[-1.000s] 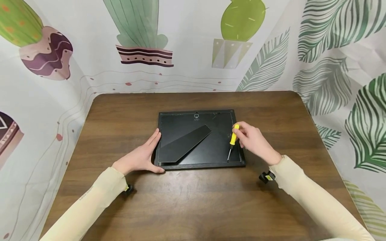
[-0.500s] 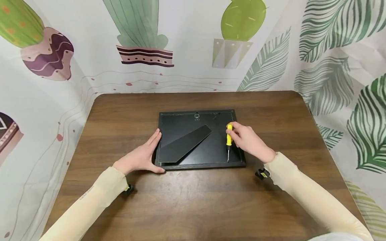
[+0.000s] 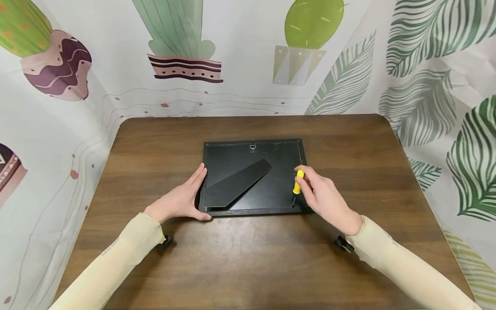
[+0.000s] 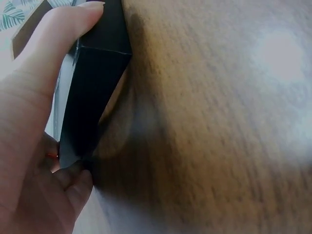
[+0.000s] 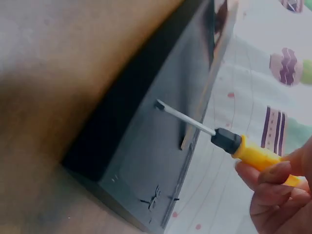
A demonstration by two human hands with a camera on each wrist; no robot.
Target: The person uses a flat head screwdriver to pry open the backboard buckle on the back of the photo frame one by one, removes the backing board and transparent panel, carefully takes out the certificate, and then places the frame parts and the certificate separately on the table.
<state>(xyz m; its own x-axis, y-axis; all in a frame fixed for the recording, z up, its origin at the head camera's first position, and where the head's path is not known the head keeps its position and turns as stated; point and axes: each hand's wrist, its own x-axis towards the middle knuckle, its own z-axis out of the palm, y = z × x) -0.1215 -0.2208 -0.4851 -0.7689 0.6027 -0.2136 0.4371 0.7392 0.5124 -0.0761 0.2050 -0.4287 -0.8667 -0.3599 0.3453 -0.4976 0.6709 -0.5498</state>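
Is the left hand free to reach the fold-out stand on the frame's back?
Probably yes: the left hand rests on the frame edge, and the stand lies bare just beside it.

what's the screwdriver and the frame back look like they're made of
Screwdriver: glossy yellow handle, likely plastic, with a black collar and a thin shiny shaft, probably steel. Picture frame: matte black back panel, maybe fibreboard or plastic; it's hard to tell which.
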